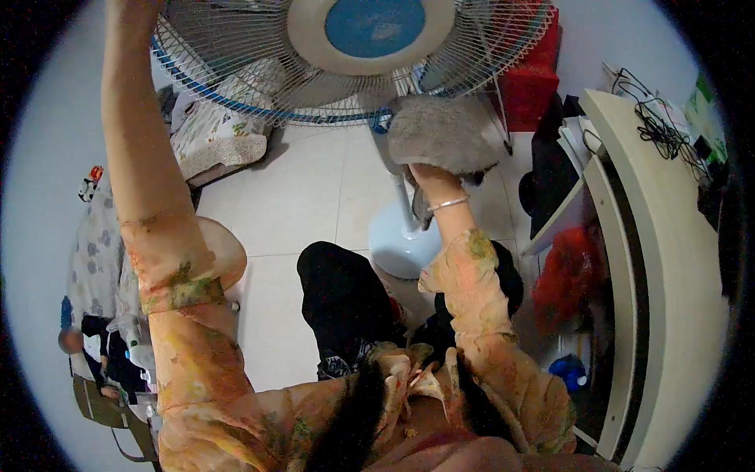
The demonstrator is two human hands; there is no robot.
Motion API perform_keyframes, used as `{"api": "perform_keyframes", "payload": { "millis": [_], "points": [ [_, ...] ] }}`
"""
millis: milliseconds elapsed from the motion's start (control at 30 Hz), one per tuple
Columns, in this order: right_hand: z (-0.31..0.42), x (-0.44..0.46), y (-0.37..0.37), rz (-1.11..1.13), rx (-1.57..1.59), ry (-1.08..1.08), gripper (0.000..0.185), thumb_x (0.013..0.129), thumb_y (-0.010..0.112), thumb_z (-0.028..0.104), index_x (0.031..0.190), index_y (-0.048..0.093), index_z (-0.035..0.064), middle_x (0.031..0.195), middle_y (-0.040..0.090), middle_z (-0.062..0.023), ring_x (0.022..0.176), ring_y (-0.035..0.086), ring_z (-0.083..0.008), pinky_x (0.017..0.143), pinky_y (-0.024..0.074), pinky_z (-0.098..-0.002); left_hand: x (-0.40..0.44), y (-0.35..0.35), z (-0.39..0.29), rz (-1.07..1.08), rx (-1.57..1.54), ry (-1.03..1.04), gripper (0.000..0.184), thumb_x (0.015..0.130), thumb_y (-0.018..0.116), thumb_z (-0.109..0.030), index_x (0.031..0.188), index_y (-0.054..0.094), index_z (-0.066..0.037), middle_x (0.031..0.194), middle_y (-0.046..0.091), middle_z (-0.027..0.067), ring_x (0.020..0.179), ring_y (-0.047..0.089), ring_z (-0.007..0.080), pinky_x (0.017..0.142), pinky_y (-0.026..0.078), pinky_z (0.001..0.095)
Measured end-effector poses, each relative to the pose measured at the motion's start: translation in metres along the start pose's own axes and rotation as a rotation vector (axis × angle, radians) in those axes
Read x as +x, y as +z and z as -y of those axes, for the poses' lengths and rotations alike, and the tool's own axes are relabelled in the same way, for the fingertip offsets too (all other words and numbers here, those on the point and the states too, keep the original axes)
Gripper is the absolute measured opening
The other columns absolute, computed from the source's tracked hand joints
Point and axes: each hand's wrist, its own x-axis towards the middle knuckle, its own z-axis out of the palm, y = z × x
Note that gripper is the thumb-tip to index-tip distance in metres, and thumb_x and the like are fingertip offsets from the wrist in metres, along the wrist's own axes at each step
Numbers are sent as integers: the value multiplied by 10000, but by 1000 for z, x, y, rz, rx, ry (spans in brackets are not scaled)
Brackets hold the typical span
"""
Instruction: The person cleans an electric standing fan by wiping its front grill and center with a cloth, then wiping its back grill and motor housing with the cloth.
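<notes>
A standing fan (pixel 376 27) with a blue hub and a round wire cage fills the upper middle of the view. Its pole runs down to a pale blue round base (pixel 401 248) on the floor. A thick grey cloth (pixel 440 134) hangs just under the cage's lower rim, and my right hand (pixel 426 178) holds it, fingers hidden by the folds. Whether the cloth touches the cage, I cannot tell. My left arm stretches up along the fan's left side, and its hand lies beyond the top edge of the picture.
On the right stands a pale desk (pixel 668 259) with tangled black cables (pixel 664 126) on top and a red bag (pixel 570 275) below. Red boxes (pixel 531 86) stand behind the fan. Patterned bedding (pixel 224 138) lies at the back left, on light floor tiles (pixel 291 189).
</notes>
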Motion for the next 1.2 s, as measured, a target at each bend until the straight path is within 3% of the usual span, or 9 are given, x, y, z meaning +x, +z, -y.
{"api": "perform_keyframes", "payload": {
  "millis": [67,100,233,333,567,667,767,967,1200],
  "points": [
    [-4,-2,-1,-7,-23,10,458,886,533,342,1284,503,117,1314,504,-127,1241,434,-306,1067,313,-446,0,3,2,4,-293,-151,287,944,347,-152,823,544,18,692,584,156,599,562,231,556,476,368],
    [-5,-3,-3,-6,-33,15,455,884,534,336,1281,505,115,1311,506,-128,1239,436,-307,1065,316,-445,2,2,-1,-30,-22,-40,314,933,351,-195,812,542,22,717,595,160,599,561,238,580,474,363],
    [-11,-5,-6,4,-78,45,441,880,539,312,1268,513,104,1300,513,-131,1230,445,-308,1056,326,-442,-4,4,-2,-8,-215,-181,441,928,391,-404,890,613,-25,817,605,209,728,569,271,703,464,471],
    [-15,-6,-11,6,-108,71,431,876,543,294,1259,520,96,1291,519,-134,1224,451,-309,1049,334,-440,3,-3,39,122,219,22,397,937,448,-326,1032,615,22,952,650,144,878,608,226,808,470,370],
    [-24,-6,-16,22,-164,107,408,868,551,251,1238,535,78,1271,532,-139,1209,466,-312,1033,351,-436,5,-2,20,119,-71,-313,411,922,374,-285,1014,620,30,962,674,154,833,628,219,771,469,354],
    [-28,-5,-19,34,-185,117,399,865,554,233,1229,542,71,1263,537,-142,1202,472,-313,1026,359,-434,12,-6,46,170,202,-86,422,915,341,-270,969,611,50,952,677,154,820,619,220,756,464,362],
    [-34,-2,-19,47,-201,130,389,861,558,215,1219,548,63,1254,543,-144,1196,478,-315,1019,367,-432,17,-5,57,164,164,-137,229,871,455,-165,922,619,-13,930,666,225,872,633,384,762,465,410],
    [-33,-5,-27,61,-252,122,371,855,565,179,1201,561,47,1237,554,-149,1183,491,-317,1005,382,-428,9,-6,40,157,-19,-237,150,873,463,-106,882,575,-5,908,663,237,844,644,379,697,488,418],
    [-22,12,-51,-8,-437,-31,350,865,564,167,1181,570,16,1237,555,-163,1163,505,-325,999,383,-423,18,2,88,192,-65,-101,423,931,344,-289,945,626,26,924,675,137,812,603,184,755,450,326]
  ]
}}
